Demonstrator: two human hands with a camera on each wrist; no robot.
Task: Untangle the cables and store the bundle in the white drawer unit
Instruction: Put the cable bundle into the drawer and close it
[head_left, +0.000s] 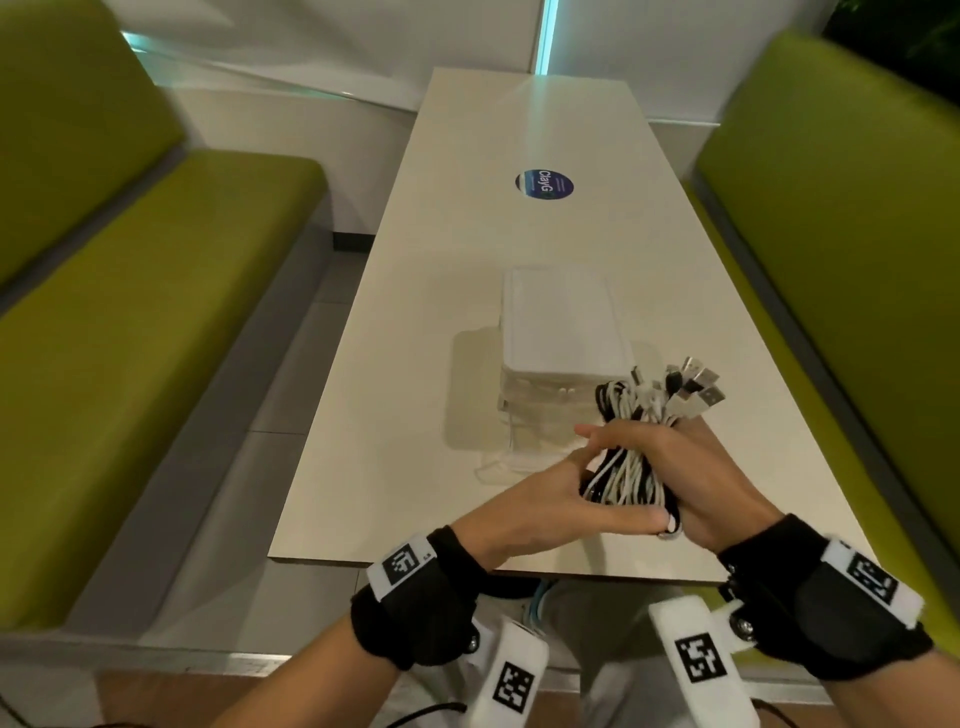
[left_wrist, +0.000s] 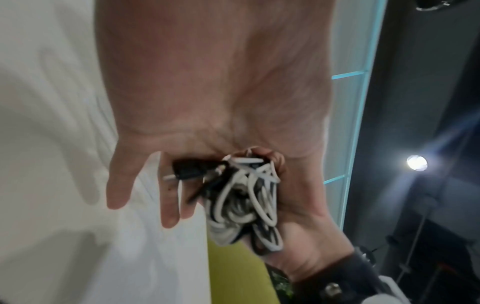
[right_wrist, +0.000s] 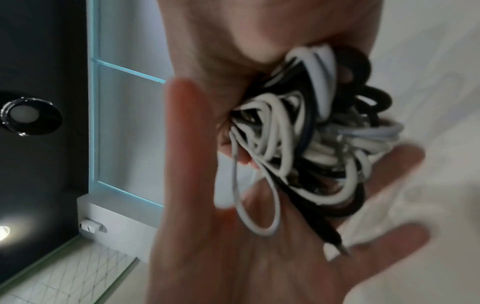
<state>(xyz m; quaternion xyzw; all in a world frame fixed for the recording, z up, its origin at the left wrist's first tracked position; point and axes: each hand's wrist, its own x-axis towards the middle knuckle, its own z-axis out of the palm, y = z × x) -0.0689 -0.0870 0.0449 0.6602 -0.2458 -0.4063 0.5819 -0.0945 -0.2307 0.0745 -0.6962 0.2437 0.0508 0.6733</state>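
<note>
A bundle of white and black cables (head_left: 631, 467) hangs above the near right part of the table, its plugs (head_left: 685, 389) fanning out at the far end. My right hand (head_left: 691, 462) grips the bundle from the right, fingers curled round it. My left hand (head_left: 582, 493) lies against its left side with straight, spread fingers. The left wrist view shows the bundle (left_wrist: 241, 201) in the right hand (left_wrist: 298, 216) beside the left hand's straight fingers (left_wrist: 168, 205). The white drawer unit (head_left: 561, 332) stands just beyond the hands; its lowest drawer looks pulled out toward me, partly hidden.
The long white table (head_left: 415, 415) carries a round dark sticker (head_left: 544, 185) farther back. Green padded benches run along the left (head_left: 156, 312) and the right (head_left: 831, 260). The table's near edge (head_left: 395, 564) passes just under my wrists.
</note>
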